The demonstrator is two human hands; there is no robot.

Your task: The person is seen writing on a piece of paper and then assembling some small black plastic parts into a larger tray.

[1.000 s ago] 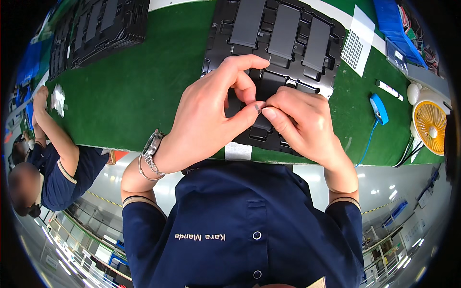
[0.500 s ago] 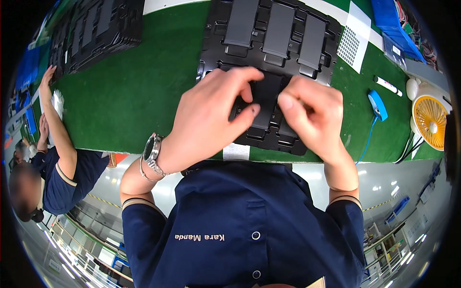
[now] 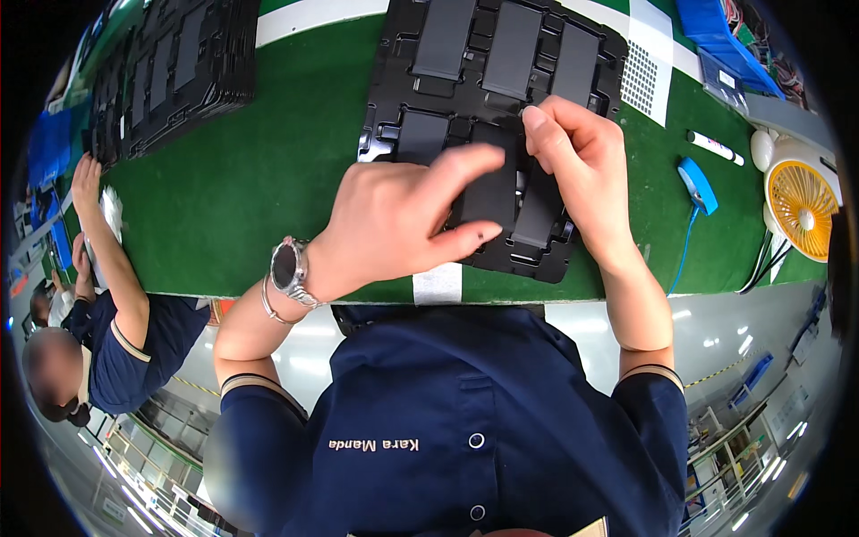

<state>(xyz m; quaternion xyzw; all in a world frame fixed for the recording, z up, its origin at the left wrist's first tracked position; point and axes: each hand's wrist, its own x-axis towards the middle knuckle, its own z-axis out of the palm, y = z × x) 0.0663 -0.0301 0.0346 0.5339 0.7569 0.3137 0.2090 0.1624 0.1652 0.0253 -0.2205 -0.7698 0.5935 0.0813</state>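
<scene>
A black moulded tray (image 3: 420, 94) lies on the green table in front of me, with several flat dark grey rectangular pieces in its pockets. My left hand (image 3: 403, 210) reaches over the near row, thumb and forefinger spread either side of one dark piece (image 3: 489, 190); whether they touch it I cannot tell. Beside it, my right hand (image 3: 582, 166) is raised above another dark piece (image 3: 540, 210), its thumb and forefinger pressed together and the other fingers curled. Anything in that pinch is hidden or too small to name.
A stack of similar black trays (image 3: 192, 80) stands at the far left, near a co-worker's arm (image 3: 116, 242). To the right are a white sheet of small dark squares (image 3: 646, 76), a marker (image 3: 716, 148), a blue strap with a cord (image 3: 698, 186), a yellow fan (image 3: 803, 199) and a blue bin (image 3: 729, 45).
My right hand has moved up and away from me, its pinch still closed. My left hand has shifted slightly right and down. The tray sits a little farther up and left in view.
</scene>
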